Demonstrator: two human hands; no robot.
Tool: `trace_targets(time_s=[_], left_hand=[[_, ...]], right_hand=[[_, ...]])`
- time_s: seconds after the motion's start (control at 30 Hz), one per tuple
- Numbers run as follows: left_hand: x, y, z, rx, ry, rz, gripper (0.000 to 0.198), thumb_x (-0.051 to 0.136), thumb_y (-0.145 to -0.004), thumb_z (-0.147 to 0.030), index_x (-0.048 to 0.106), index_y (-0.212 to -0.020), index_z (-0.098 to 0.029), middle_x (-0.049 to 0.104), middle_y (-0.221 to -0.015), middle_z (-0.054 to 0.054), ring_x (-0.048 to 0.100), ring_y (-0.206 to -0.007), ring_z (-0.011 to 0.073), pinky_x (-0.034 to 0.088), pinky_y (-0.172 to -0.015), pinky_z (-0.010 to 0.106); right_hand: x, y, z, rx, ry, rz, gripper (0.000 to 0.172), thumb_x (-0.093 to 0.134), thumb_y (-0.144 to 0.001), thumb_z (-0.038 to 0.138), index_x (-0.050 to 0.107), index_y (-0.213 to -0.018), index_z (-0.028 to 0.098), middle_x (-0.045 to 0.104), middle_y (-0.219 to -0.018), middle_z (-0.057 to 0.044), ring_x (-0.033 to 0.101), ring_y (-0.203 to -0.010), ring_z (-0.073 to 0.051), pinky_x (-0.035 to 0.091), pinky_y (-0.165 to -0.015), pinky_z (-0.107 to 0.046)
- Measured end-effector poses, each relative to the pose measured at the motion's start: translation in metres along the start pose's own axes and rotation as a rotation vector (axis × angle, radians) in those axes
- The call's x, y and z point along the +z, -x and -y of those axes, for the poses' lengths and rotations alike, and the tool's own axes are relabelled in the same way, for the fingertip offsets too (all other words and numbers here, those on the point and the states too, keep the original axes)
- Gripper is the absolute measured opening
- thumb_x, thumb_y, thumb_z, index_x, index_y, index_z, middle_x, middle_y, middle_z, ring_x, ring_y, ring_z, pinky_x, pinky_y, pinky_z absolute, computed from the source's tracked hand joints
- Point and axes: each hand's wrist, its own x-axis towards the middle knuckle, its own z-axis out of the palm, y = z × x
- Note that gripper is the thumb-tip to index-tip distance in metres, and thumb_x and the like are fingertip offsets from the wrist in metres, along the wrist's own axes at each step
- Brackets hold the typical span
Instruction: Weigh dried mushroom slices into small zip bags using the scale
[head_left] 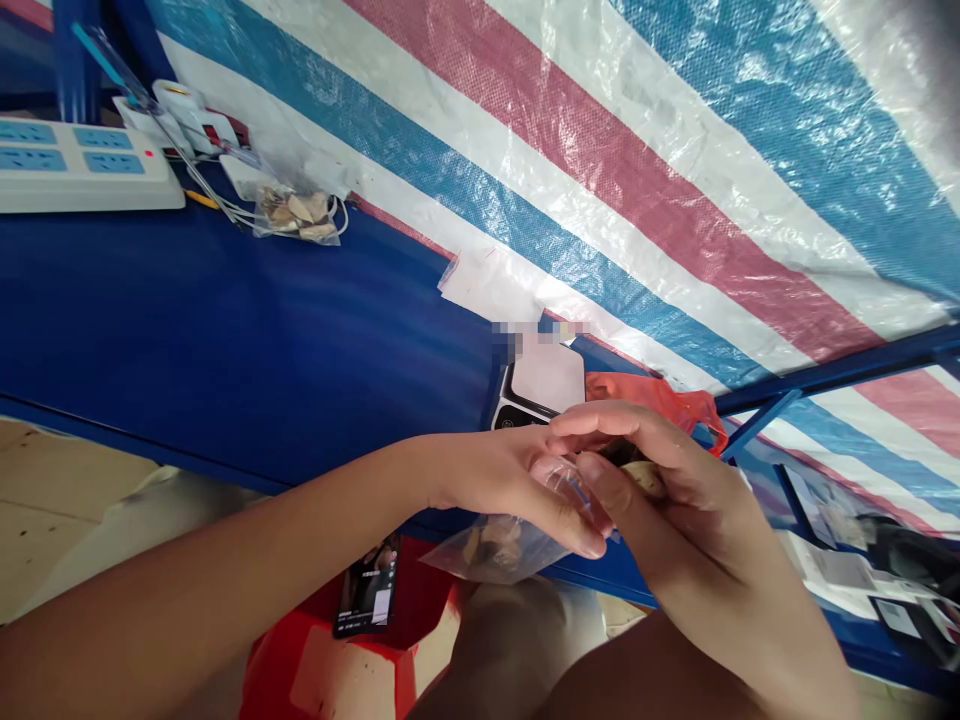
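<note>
My left hand and my right hand meet above the front edge of a blue table. Between them hangs a small clear plastic bag with pale brownish pieces inside. The left fingers pinch the bag's top. My right hand is curled, thumb pressed against the bag's mouth, with a light brown piece tucked in its fingers. A small digital scale with a white platform stands on the table just behind the hands.
A white power strip, chargers and cables lie at the far left, beside another filled clear bag. A striped tarp hangs behind. An orange plastic bag lies by the scale. A phone rests on a red stool below.
</note>
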Motion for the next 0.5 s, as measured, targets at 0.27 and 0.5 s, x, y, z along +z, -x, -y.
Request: trace_targets(time_s=[0.27,0.5], left_hand=[[0.0013,0.0020,-0.0026,-0.027,0.002,-0.019,0.032,0.090,-0.074,-0.024,0.063,-0.091,-0.020,0.060,-0.092,-0.001,0.064,-0.093,0.0153,0.052,-0.099,0.036],[0.0000,0.0022,-0.0024,0.037,0.005,-0.005,0.036,0.088,-0.075,-0.019,0.067,-0.103,-0.021,0.065,-0.094,-0.001,0.067,-0.093,0.0140,0.054,-0.100,0.036]], right_hand=[[0.0025,-0.0019,-0.0003,-0.016,-0.082,-0.033,0.034,0.050,-0.101,0.008,0.064,-0.122,0.030,0.072,-0.113,-0.001,0.073,-0.089,-0.012,0.061,-0.072,-0.019],[-0.0003,-0.0016,0.0004,-0.045,-0.094,-0.017,0.040,0.046,-0.094,0.002,0.067,-0.118,0.027,0.075,-0.108,-0.001,0.073,-0.083,-0.012,0.060,-0.067,-0.018]])
